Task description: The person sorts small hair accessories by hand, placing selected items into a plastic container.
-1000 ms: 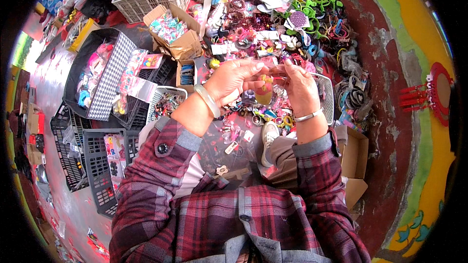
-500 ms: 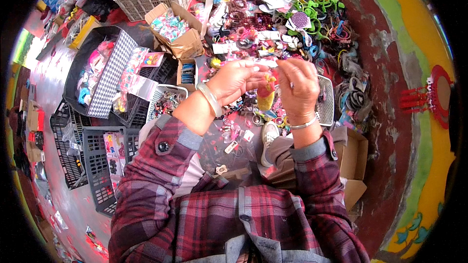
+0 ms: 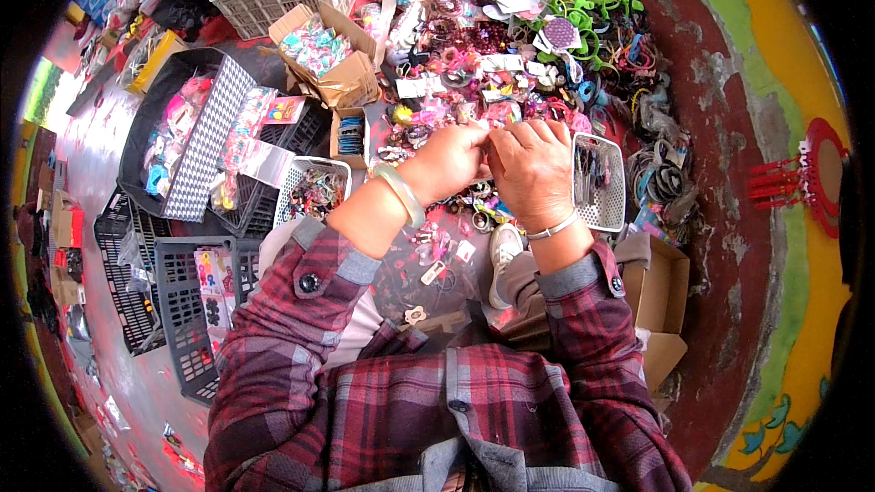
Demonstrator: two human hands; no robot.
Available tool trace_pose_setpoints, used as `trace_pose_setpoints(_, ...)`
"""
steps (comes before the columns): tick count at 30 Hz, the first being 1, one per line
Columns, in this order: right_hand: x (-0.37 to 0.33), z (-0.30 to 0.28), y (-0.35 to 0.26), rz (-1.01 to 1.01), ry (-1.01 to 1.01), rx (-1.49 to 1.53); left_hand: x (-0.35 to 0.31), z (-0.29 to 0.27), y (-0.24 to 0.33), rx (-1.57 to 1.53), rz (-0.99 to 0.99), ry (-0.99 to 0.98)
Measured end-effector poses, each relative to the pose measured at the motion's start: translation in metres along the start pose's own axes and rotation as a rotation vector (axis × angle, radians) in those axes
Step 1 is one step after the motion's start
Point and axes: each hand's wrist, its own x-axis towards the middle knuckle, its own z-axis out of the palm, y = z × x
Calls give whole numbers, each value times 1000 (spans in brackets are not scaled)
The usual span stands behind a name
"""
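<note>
My left hand and my right hand meet in front of me, thumbs and fingers pinched together. Whatever lies between them is hidden behind the curled fingers. A pale bangle circles my left wrist, and a thin silver bracelet my right. Beneath and beyond both hands spreads a pile of small hair accessories, many in pink, red and white. To the right of my right hand stands a white perforated basket with thin dark items in it.
Left of my hands are another white basket of small pieces, a small box and a cardboard box of packets. Dark crates stand further left. Green headbands lie at the far right, before a painted wall. An open carton sits beside my right arm.
My hands have come together, the right moving left and its fingers curling in. The small yellow and red piece that hung between them is now out of sight.
</note>
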Motion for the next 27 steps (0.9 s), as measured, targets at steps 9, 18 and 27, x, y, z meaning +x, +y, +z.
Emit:
trace_pose_setpoints(9,1,4,6,302,113,248,-3,3,18,-229,-91,5)
trace_pose_setpoints(18,-16,-2,69,1104,548,1373,-5,-21,36,-624,-229,-59)
trace_pose_setpoints(27,-21,-26,88,969,277,1118,-7,-45,34,-690,-236,225)
